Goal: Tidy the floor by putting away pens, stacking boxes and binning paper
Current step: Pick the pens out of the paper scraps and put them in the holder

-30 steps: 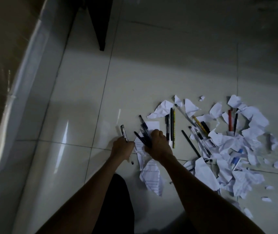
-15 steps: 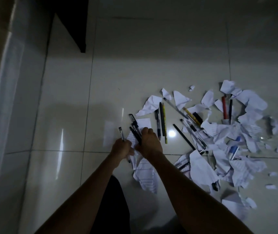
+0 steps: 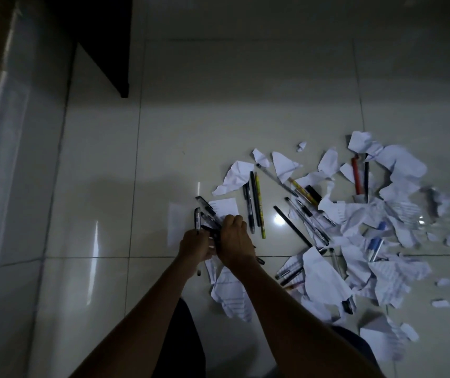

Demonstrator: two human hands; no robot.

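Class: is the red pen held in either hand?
No: the red pen lies on the floor beside torn paper, untouched.

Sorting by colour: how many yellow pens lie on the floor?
2: near yellow pen beside two black pens, far yellow pen at the paper pile edge. Paper may hide more.

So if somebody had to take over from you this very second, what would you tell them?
The left hand holds one dark pen. The right hand grips a bunch of dark pens, right beside it.
Loose on the floor: a yellow pencil, a red pen and more pens, mixed in with the torn paper.
Done: a handful of pens gathered.
Left: the other pens and all the paper. No box or bin is in view.
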